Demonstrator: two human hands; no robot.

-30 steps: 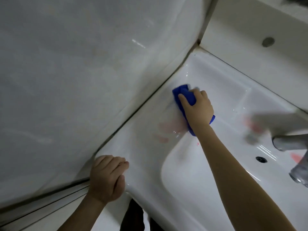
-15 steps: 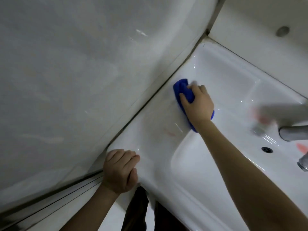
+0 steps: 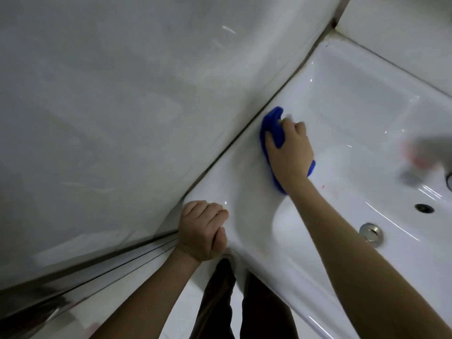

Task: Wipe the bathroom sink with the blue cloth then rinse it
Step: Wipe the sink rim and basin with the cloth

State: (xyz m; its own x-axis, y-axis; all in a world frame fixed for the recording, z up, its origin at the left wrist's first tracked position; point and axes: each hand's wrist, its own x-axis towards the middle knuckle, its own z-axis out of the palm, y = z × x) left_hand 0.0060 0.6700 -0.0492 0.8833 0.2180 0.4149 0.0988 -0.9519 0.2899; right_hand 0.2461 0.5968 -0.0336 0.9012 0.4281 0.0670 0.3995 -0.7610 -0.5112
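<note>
A white ceramic bathroom sink (image 3: 342, 99) fills the right half of the view. My right hand (image 3: 291, 152) presses the folded blue cloth (image 3: 272, 126) flat on the sink's left ledge, close to the wall seam. My left hand (image 3: 203, 231) is curled into a loose fist and rests on the sink's near left corner, holding nothing. Faint pink specks (image 3: 329, 189) lie on the basin's slope just right of my right wrist. The metal drain (image 3: 371, 232) and the overflow hole (image 3: 425, 208) show in the basin.
A glossy grey-white wall panel (image 3: 122, 106) runs along the sink's left side. A blurred pink and grey shape (image 3: 420, 152) sits at the right edge. White tiles (image 3: 403, 28) rise behind the sink. Dark trouser legs (image 3: 220, 297) show below its front rim.
My right hand has slid the blue cloth left toward the wall seam. The pink smear on the ledge is gone. The view has shifted, and the drain has come into sight.
</note>
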